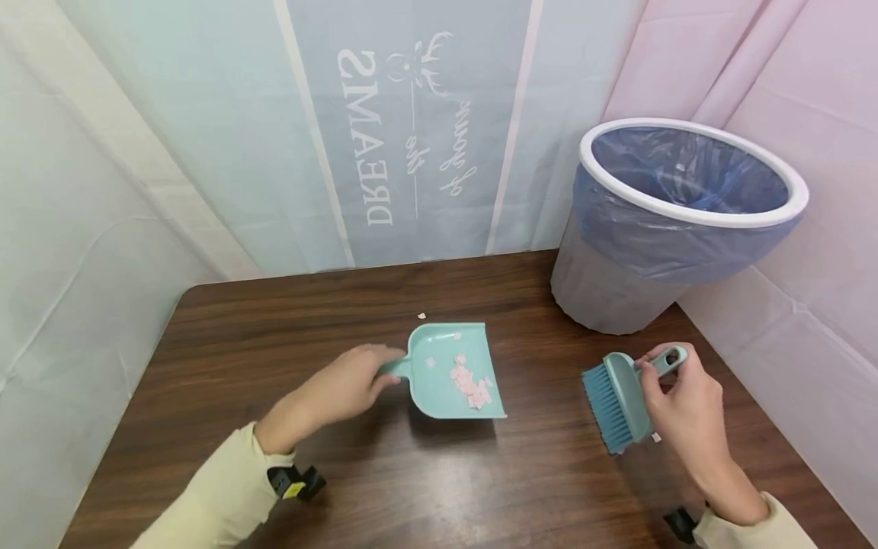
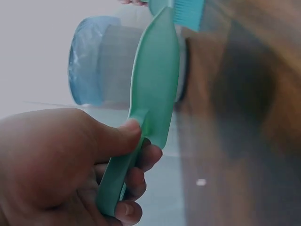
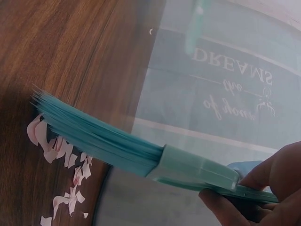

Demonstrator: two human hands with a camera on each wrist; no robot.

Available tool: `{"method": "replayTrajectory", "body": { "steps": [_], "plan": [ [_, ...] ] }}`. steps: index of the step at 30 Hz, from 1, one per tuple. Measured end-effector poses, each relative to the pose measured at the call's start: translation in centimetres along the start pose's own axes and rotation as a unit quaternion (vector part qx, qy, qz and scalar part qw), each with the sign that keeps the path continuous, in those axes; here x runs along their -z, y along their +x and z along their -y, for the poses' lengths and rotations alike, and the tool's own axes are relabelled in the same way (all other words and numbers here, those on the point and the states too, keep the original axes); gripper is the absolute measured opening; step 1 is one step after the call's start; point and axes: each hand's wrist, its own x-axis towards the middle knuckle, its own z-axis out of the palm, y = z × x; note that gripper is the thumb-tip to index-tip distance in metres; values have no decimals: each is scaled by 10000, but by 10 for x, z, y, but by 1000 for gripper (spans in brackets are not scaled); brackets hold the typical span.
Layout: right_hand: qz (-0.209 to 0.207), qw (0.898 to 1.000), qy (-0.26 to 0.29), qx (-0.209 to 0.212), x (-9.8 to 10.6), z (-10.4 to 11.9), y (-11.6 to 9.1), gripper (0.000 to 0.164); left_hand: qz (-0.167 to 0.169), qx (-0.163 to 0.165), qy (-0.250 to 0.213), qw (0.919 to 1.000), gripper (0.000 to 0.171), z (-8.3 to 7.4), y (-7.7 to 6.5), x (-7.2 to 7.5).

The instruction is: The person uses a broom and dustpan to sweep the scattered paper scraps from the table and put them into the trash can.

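L hand: (image 1: 350,381) fingers curled round the dustpan hdl, thumb on top, firm grip.
Dustpan: (image 1: 435,400) mid-table, lifted clear of the surface w/ shadow below; hdl at its 9 o'clock, flat lip at 3.
Pan load: pink scraps (image 1: 469,385) clumped twd 4 o'clock in the pan, few loose bits higher up.
R hand: (image 1: 686,404) pinching the brush hdl btwn thumb & fingers.
Brush: (image 1: 626,389) approx 3 o'clock from the pan, well apart; hdl twd 2, blue bristles (image 1: 607,408) twd 8.
Table scraps: more pink bits (image 3: 73,165) on the wood by the bristle tips; can't tell if touching.
Stray: one small bit (image 1: 421,315) on the table (image 1: 274,328), just off the pan at 11.
Bin: (image 1: 610,290) grey, approx 2 o'clock from pan, 12–1 from brush; blue bag (image 1: 617,221) folded over, under white rim (image 1: 686,212).
Backdrop: grey-blue sheet (image 1: 473,69) at 12, "DREAMS" reads mirrored from where I'm standing.
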Motion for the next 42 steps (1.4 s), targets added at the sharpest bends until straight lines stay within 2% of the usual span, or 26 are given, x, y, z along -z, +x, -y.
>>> {"method": "replayTrajectory", "body": {
  "steps": [12, 19, 25, 28, 32, 34, 37, 42],
  "plan": [
    [34, 10000, -87, -1, 1, 0, 0, 18, 275, -324, -212, 9989, 33, -31, 62, 96],
    [75, 9999, -104, 46, 0, 1, 1, 18, 140, -370, 211, 9990, 39, -53, 90, 149],
    [107, 9998, -130, 52, 0, 0, 1, 18, 507, -310, 216, 9980, 43, -76, 118, 188],
    [118, 9998, -130, 56, 0, 0, 2, 18, 635, -294, 5, 9975, 39, -90, 135, 202],
    [122, 9998, -128, 22, 0, 0, 1, 18, 585, -468, -87, 9972, 28, -112, 158, 214],
    [125, 9998, -127, -2, 1, 0, 1, 17, 538, -495, -3, 9973, 29, -123, 170, 218],
    [133, 9998, -154, -17, 2, 0, 1, 17, 445, -457, 30, 9980, 30, -136, 187, 220],
    [174, 9997, -171, 23, 3, -1, 0, 17, 194, -507, 368, 9978, 23, -154, 211, 216]
  ]
}}
